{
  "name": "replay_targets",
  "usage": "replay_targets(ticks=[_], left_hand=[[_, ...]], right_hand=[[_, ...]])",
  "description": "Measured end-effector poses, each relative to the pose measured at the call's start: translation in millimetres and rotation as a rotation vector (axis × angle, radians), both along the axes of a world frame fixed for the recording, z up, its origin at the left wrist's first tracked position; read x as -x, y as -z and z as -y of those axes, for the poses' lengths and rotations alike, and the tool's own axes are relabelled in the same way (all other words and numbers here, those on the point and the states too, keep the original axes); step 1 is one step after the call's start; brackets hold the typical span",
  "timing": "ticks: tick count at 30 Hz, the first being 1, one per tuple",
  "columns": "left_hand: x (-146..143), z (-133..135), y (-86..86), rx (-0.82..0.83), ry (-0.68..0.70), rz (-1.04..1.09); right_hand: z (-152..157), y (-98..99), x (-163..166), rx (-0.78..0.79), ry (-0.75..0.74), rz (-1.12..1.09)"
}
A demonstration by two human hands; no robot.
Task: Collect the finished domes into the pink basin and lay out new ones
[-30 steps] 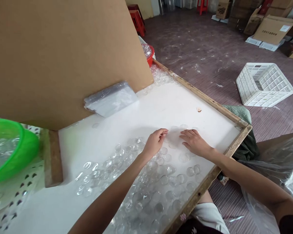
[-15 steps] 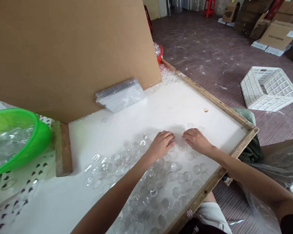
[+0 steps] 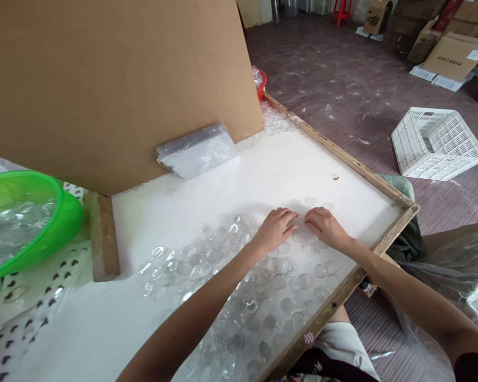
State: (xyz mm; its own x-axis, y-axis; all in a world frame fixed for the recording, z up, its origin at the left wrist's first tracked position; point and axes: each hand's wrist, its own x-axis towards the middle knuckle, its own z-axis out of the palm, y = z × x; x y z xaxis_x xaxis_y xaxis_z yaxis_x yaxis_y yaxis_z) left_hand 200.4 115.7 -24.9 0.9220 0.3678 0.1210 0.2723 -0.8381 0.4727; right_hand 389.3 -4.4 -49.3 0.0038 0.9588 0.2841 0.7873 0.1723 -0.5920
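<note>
Many clear round plastic discs point(image 3: 279, 281) lie loose on the white tabletop point(image 3: 263, 175), thickest in front of and beneath my forearms. My left hand point(image 3: 278, 228) hovers low over the far edge of the spread, its fingers curved and the thumb apart from them; no object shows between them. Just to its right, my right hand point(image 3: 325, 227) has its fingers bent and drawn in close to the thumb. Whatever those fingertips pinch is too clear and small to make out. A few single discs lie just beyond and under both hands.
A wooden rim point(image 3: 338, 297) borders the table. A tall cardboard sheet point(image 3: 123, 95) stands behind, with clear plastic bags point(image 3: 199, 151) against it. At left sit a green basin point(image 3: 69, 212) of clear pieces and a wooden block point(image 3: 104, 239). A white crate point(image 3: 442, 159) rests on the floor.
Both hands have shifted slightly to the right, the left one more, so the gap between them is narrower. The view has tilted a little. The discs lie nearly as before.
</note>
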Motion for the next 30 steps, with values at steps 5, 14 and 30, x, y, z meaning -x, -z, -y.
replay_targets(ticks=[5,14,30], left_hand=[[10,18,-1.5,0.004,0.155,-0.046],[0,15,3.7,-0.112,0.082,-0.026],[-53,7,-7.0,0.182,-0.015,-0.013]], right_hand=[[-6,-1.2,2,0.109,0.128,-0.17],[8,-7.5,-21,0.038,0.301,-0.159],[69,-16.7,-26,0.018,0.037,0.272]])
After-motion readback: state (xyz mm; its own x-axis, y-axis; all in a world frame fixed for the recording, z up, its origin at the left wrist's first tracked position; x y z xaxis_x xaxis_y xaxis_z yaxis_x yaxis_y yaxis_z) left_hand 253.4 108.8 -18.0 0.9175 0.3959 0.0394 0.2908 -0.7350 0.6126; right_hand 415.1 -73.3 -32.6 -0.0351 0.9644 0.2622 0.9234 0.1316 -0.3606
